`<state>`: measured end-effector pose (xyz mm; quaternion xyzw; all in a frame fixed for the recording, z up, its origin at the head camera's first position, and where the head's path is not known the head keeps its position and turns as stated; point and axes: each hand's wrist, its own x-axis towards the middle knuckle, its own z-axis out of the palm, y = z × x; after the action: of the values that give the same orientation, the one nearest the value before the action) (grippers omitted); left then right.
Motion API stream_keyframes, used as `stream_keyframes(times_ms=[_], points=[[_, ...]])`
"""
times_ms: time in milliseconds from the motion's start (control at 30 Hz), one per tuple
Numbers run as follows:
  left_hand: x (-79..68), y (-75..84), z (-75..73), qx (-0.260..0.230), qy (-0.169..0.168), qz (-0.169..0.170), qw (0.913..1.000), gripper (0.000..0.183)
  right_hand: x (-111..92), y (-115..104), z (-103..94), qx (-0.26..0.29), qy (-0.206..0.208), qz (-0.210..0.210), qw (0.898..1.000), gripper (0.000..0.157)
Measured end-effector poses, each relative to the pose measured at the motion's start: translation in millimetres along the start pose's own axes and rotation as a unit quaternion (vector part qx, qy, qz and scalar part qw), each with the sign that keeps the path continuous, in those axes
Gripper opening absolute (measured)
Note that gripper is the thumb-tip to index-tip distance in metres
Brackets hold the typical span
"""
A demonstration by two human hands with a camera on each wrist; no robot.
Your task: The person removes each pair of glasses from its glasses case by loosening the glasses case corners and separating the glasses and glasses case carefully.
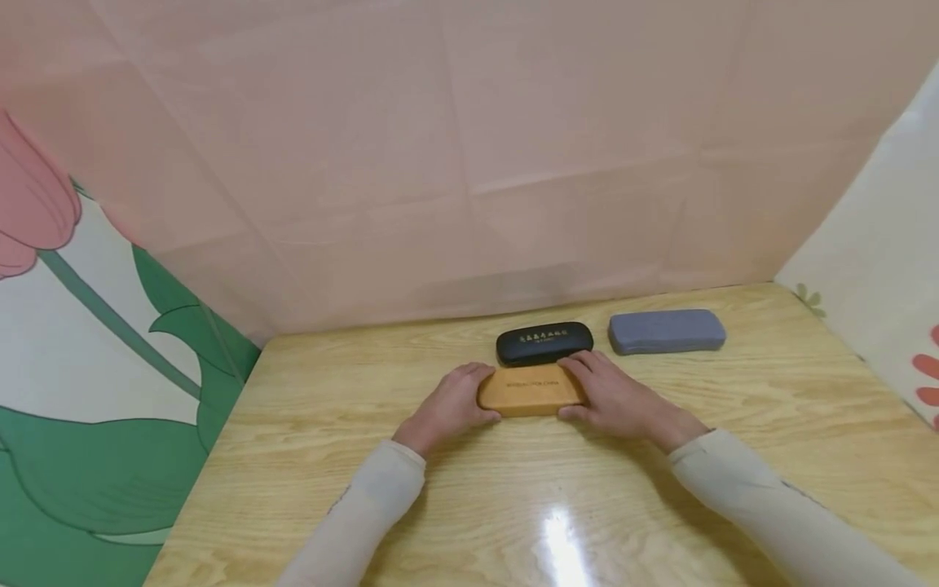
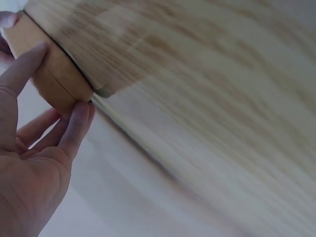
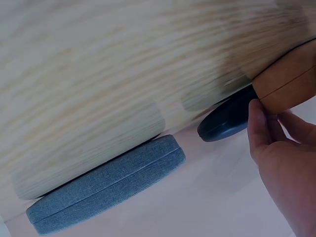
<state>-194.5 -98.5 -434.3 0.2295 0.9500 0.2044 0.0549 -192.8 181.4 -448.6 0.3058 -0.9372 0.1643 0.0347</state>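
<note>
One orange case [image 1: 531,393] is sitting on the table [image 1: 469,505], and we are gripping its ends with our left hand [image 1: 456,403] and right hand [image 1: 619,399]. Just beyond, a black case [image 1: 544,344] is lying, with a blue case [image 1: 666,332] to the right. Pushing too far, we could be bumping the black one.

Screened nook, wood-grain tabletop [image 1: 330,391], pink sheet [image 1: 455,163], tulip print [image 1: 103,326]

both arms [image 1: 367,509] stretched forward in off-white fabric sleeves [image 1: 770,505] | bare left grip [image 1: 453,406] pinching | bare right grip [image 1: 616,399] pretty much mirroring it
</note>
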Motion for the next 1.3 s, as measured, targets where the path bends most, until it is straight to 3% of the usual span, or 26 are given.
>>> stream_keyframes(times_ms=[233, 567, 800, 1000, 1300], points=[[-7.0, 3.2, 0.9, 0.014, -0.001, 0.001, 0.9999, 0.074, -4.5, -5.2, -3.2, 0.002, -0.001, -0.009, 1.000, 0.081], [-31.3, 9.8, 4.7, 0.024, -0.003, 0.018, 0.9995, 0.074, -23.7, -15.1, -1.7, -0.012, 0.010, -0.015, 1.000, 0.080], [-27.0, 10.1, 6.7, 0.009, 0.018, 0.006, 0.9998, 0.074, -18.2, -12.7, -3.9, 0.037, -0.007, 0.018, 0.999, 0.082], [-24.2, 9.2, 7.1, 0.004, 0.003, -0.003, 1.0000, 0.076, -15.6, -10.1, -0.3, 0.039, -0.006, 0.011, 0.999, 0.082], [-22.9, 8.2, 7.8, 0.012, 0.013, -0.001, 0.9998, 0.078, -17.9, -11.1, 2.2, 0.033, 0.009, -0.004, 0.999, 0.082]])
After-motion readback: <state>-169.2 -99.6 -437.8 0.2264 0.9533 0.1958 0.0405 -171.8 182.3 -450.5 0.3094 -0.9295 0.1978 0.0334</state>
